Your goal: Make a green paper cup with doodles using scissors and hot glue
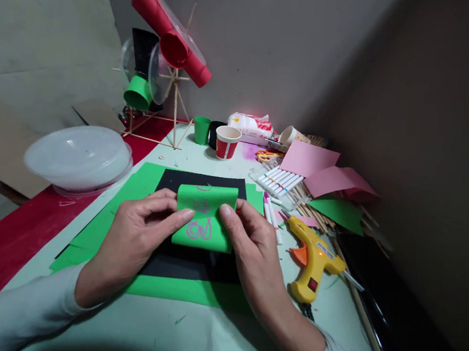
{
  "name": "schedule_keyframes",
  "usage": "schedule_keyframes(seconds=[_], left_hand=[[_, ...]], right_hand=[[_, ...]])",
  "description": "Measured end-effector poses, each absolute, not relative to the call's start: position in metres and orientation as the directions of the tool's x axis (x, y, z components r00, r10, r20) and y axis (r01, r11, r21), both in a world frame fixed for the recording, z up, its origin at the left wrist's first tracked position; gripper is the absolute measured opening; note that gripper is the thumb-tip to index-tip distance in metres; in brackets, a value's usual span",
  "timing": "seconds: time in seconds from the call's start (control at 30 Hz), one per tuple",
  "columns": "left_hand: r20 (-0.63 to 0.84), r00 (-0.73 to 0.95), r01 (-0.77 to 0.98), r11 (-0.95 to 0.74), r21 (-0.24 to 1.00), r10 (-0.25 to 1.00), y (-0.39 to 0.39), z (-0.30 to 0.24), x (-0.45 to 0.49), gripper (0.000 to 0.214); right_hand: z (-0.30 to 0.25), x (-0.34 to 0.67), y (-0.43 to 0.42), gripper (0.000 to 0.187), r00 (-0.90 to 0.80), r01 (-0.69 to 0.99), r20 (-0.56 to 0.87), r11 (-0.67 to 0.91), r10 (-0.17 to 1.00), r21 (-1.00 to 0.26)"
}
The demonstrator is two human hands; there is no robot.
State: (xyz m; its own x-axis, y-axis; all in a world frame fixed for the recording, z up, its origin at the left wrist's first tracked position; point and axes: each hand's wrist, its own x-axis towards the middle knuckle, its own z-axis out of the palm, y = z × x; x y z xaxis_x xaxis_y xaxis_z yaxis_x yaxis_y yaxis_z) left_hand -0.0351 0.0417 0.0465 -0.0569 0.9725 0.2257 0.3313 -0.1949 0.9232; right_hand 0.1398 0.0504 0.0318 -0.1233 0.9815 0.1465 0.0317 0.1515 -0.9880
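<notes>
A curled piece of green paper (205, 229) with purple marker drawings on it is held up in front of me by both hands. My left hand (140, 235) pinches its left edge, thumb on the front face and fingers behind. On the other edge, my right hand (253, 247) grips it the same way. Beneath lies a black sheet (191, 270), on top of larger green sheets (102, 227). Just right of my right hand rests a yellow glue gun (313, 261) with an orange trigger.
At back left stands a stick frame (177, 104) carrying red paper tubes (153, 6). Clear plastic lids (79, 152) lie left. Paper cups (226, 143), markers (281, 180), pink sheets (308, 159) and wooden sticks (324, 216) crowd the back right, near a dark flat device (395, 300).
</notes>
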Motion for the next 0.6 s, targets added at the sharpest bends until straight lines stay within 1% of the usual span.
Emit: schedule_keyframes(seconds=[0.07,0.17,0.23,0.33,0.47,0.6], left_hand=[[0.241,-0.059,0.338,-0.208,0.918,0.969,0.0411,0.0483,-0.0342,0.039],[0.221,-0.067,0.330,-0.188,0.925,0.973,0.0416,0.0477,-0.0340,0.036],[0.215,-0.065,0.326,-0.183,0.928,0.974,0.0417,0.0472,-0.0336,0.033],[0.228,-0.050,0.327,-0.199,0.924,0.972,0.0413,0.0485,-0.0317,0.032],[0.211,-0.030,0.309,-0.192,0.931,0.977,0.0407,0.0498,-0.0297,0.031],[0.186,0.016,0.244,-0.184,0.952,0.982,0.0396,0.0468,-0.0325,0.034]], right_hand=[[0.0311,0.1401,0.0507,0.028,-0.127,0.014,0.143,0.146,0.982,-0.989],[0.0308,0.1402,0.0503,0.020,-0.122,0.005,0.128,0.129,0.984,-0.992],[0.0310,0.1403,0.0496,0.024,-0.086,0.054,0.131,0.136,0.988,-0.989],[0.0305,0.1408,0.0491,0.032,-0.049,0.121,0.187,0.191,0.981,-0.974],[0.0276,0.1418,0.0512,0.026,-0.042,0.072,0.220,0.222,0.975,-0.972],[0.0270,0.1424,0.0532,0.022,-0.004,0.099,0.222,0.222,0.975,-0.970]])
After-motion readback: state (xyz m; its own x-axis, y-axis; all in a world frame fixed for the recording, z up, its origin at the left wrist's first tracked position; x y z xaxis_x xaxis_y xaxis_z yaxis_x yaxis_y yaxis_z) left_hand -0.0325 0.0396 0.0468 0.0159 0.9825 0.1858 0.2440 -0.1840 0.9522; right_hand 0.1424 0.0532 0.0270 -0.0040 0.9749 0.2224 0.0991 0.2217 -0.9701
